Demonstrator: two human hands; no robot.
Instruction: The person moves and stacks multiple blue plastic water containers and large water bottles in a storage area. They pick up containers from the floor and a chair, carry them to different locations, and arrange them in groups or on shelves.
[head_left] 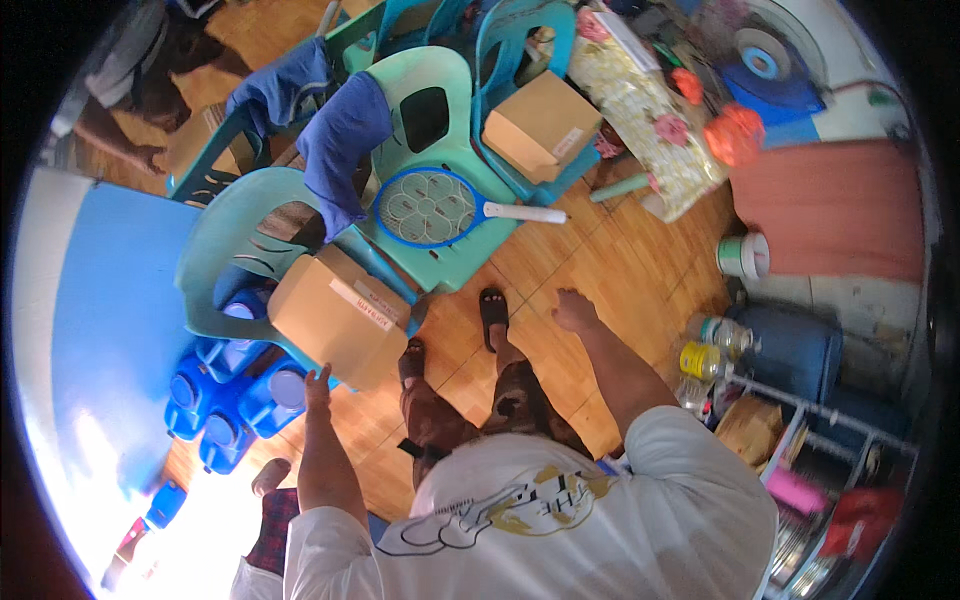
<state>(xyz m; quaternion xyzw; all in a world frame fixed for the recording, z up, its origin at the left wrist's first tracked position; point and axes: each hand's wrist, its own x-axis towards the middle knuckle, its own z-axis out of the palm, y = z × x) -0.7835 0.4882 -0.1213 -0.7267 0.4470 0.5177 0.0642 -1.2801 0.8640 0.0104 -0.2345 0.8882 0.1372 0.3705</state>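
Observation:
My left hand (318, 388) has its fingers apart and reaches up beside the lower edge of a brown cardboard box (335, 305); whether they touch I cannot tell. The box rests on a teal plastic chair (215, 215) and bears a white label. My right hand (574, 310) hangs over the tiled floor with fingers curled in, nothing visible in it. On a light green chair (465, 260) ahead lies a blue-rimmed electric mosquito swatter (428, 207) with a white handle. A second cardboard box (540, 125) sits on a teal chair farther right.
Blue jugs (220, 440) crowd the floor at left. Blue cloth (345, 140) drapes over the chairs. At right stand a wire rack (800, 410), plastic bottles (703, 360) and a white tub (742, 256). A fan (762, 60) is at the far right. Another person's hand (148, 158) shows at far left.

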